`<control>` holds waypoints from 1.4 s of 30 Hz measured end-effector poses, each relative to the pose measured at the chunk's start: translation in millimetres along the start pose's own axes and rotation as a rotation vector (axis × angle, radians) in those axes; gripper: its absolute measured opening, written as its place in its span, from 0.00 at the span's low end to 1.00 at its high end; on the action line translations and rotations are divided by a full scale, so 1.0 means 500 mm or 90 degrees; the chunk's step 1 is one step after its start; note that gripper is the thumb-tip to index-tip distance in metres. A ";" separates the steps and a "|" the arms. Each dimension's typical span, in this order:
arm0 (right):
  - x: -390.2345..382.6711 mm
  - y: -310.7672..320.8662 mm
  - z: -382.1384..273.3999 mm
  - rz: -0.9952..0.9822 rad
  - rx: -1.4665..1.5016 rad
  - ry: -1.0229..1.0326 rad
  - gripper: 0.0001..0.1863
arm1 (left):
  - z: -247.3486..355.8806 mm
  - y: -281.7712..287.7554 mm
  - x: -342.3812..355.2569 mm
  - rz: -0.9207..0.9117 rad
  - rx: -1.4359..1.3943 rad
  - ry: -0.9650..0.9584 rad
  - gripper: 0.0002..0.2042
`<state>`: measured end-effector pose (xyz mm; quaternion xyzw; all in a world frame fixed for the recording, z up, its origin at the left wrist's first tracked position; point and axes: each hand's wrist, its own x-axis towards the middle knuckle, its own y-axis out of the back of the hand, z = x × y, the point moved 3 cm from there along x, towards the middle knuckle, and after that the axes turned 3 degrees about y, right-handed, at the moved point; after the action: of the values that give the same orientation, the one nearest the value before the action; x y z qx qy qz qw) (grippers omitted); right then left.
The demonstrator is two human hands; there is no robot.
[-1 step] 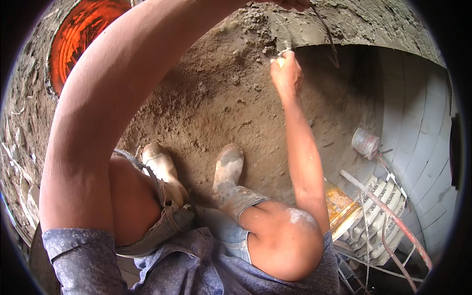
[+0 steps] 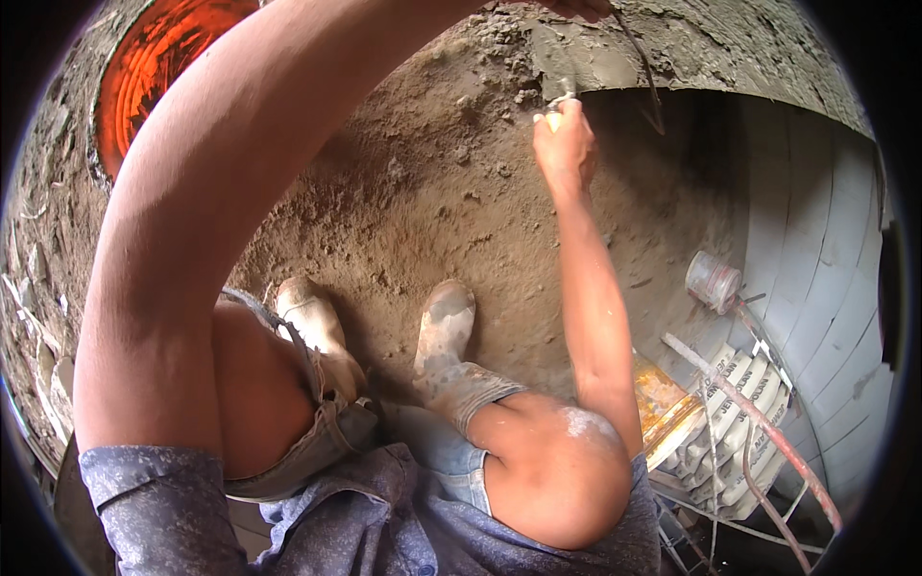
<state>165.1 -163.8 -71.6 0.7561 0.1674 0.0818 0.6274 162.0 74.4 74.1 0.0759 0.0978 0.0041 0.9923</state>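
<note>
Head view: the right hand (image 2: 565, 144) reaches forward with its grip clenched round the pale yellow handle (image 2: 554, 120) of a small tool, whose far end meets the wet grey mortar (image 2: 605, 62) along the upper edge; the tool's head is hard to make out against it. The left arm arches across the left side, and the left hand (image 2: 581, 8) is cut off at the top, so I cannot tell how its grip stands; a thin dark rod (image 2: 639, 58) hangs just beside it. Two dirty boots (image 2: 447, 322) stand on brown earth (image 2: 461, 211). An orange tub (image 2: 144, 82) sits at upper left. At right, a dirty cylindrical container (image 2: 714, 280) lies near grey panelling (image 2: 807, 221), above stacked white bags (image 2: 696, 451) and a yellow bucket (image 2: 663, 398).
</note>
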 end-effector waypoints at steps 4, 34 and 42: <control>-0.012 0.034 0.002 0.078 0.030 0.087 0.18 | -0.002 0.005 0.008 -0.030 0.060 -0.006 0.17; -0.197 0.119 0.107 0.196 0.213 -0.006 0.21 | -0.033 -0.028 0.048 0.027 -0.143 -0.001 0.15; -0.298 0.075 0.210 0.098 0.205 0.034 0.21 | -0.136 -0.029 0.049 0.004 0.411 0.057 0.13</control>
<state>67.2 -319.2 -42.9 0.8547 0.1367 0.1216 0.4858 173.0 70.9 1.4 0.3867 0.1372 -0.0205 0.9117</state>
